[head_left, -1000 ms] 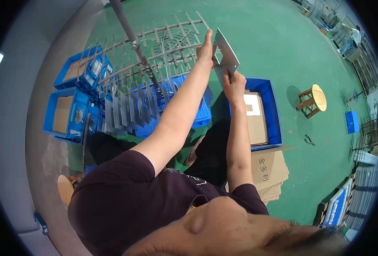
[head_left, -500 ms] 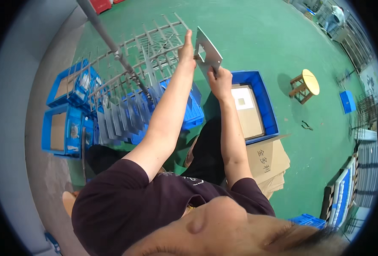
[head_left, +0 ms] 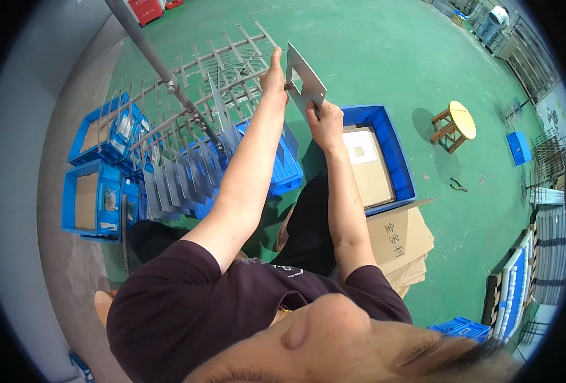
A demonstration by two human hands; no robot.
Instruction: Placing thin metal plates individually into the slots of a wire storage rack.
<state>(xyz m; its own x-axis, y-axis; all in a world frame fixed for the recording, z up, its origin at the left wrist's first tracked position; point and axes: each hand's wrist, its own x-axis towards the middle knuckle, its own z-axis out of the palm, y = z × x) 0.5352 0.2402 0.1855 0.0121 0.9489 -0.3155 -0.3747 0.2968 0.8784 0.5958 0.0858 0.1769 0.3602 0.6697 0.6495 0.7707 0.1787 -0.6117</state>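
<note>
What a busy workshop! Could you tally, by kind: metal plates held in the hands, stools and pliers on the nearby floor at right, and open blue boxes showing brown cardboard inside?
Held metal plate: 1
Yellow-topped stool: 1
Pliers: 1
Blue boxes showing brown cardboard: 3 (one right, two left)
Total: 6

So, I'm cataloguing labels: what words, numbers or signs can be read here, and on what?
Cardboard sheet: large dark characters, clear, but I won't copy them.
Dark shirt: pale print, too small to read.
Red box: pale marks, too small.
Blue crate, lower right: pale marking, too small.
Metal plate: no writing visible.
</note>
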